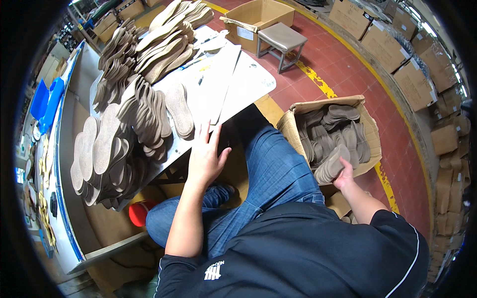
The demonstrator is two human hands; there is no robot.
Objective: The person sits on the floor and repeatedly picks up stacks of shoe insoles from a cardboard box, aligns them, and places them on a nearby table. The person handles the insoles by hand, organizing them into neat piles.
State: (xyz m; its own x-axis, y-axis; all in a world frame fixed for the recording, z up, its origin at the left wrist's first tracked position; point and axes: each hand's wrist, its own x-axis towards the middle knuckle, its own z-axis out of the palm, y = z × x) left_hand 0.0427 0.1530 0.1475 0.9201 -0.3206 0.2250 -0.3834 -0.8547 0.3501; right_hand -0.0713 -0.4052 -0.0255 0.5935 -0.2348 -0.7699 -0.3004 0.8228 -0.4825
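"Starting left, on the desk [259, 79]?"

"Heaped there: brown insoles [105, 141]; lying just right of them, a single insole [179, 110]."

"At the desk's near edge?"

"Left hand [204, 156], fingers released and spread."

"And right of the desk?"

"Cardboard box [370, 136] with more insoles [342, 135]; there too, right hand [344, 175], fingers grasping an insole stack [329, 167]."

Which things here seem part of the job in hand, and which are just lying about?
Likely the job:
insole stack in the right fingers
open carton of insoles
insole piles on the white table, near the left fingers

Apparently lying about:
stool
carton behind it
blue plastic object
red round object
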